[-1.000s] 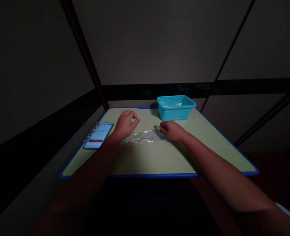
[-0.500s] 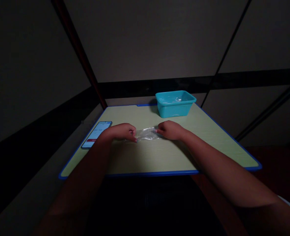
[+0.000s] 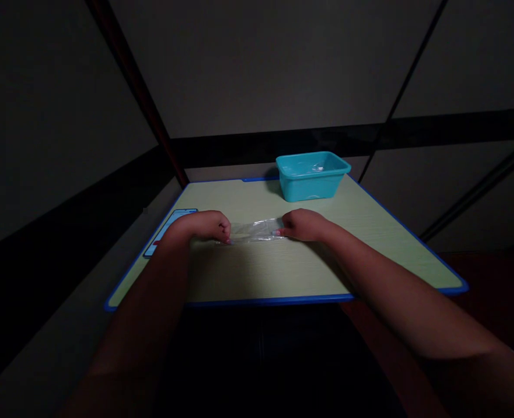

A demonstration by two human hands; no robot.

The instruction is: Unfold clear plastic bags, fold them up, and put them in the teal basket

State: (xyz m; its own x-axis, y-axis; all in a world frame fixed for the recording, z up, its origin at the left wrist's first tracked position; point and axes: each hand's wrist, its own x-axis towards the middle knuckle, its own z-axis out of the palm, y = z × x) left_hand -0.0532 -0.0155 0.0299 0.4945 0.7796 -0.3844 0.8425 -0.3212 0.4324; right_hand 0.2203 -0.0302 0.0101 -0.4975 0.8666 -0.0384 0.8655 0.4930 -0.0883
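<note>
A clear, crinkled plastic bag (image 3: 257, 230) stretches flat between my two hands, low over the middle of the table. My left hand (image 3: 213, 226) pinches its left end, fingers curled and thumb pressed in. The right end is gripped by my right hand (image 3: 302, 224), with the thumb on top of the plastic. Glare on the film hides whether anything lies inside it.
A turquoise basket (image 3: 313, 187) with clear plastic inside stands at the table's back right. A phone (image 3: 177, 217) lies at the left, partly behind my left forearm. The pale table (image 3: 257, 284) has a blue edge; a panelled wall rises behind it.
My left hand has moved left, away from my right hand, and more of the plastic bag now shows stretched between them. The left forearm covers more of the phone.
</note>
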